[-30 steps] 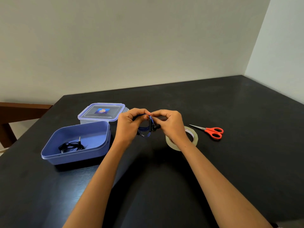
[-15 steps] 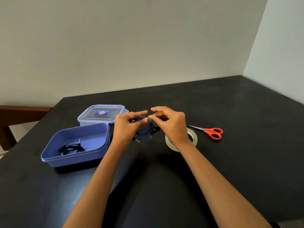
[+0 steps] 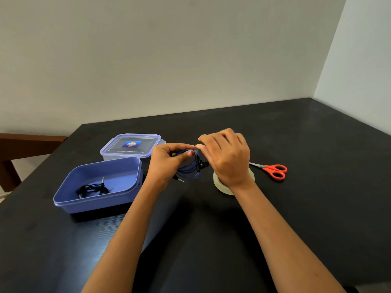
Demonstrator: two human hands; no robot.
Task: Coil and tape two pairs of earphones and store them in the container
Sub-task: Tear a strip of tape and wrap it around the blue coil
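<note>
Left hand (image 3: 167,161) is gripping the blue earphone coil (image 3: 188,169); right hand (image 3: 227,157) is pinching its top, likely wrapping tape. Keep loops bunched, wrap tight. Black earphones (image 3: 92,190) are lying in the blue container (image 3: 99,203).

Likely a home room: black table (image 3: 296,144), wooden chair (image 3: 25,142), plain walls (image 3: 169,60).

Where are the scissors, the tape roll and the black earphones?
scissors (image 3: 266,168): head view, where the red handles meet.
tape roll (image 3: 219,184): head view, left rim.
black earphones (image 3: 92,190): head view, middle of the coil.
</note>
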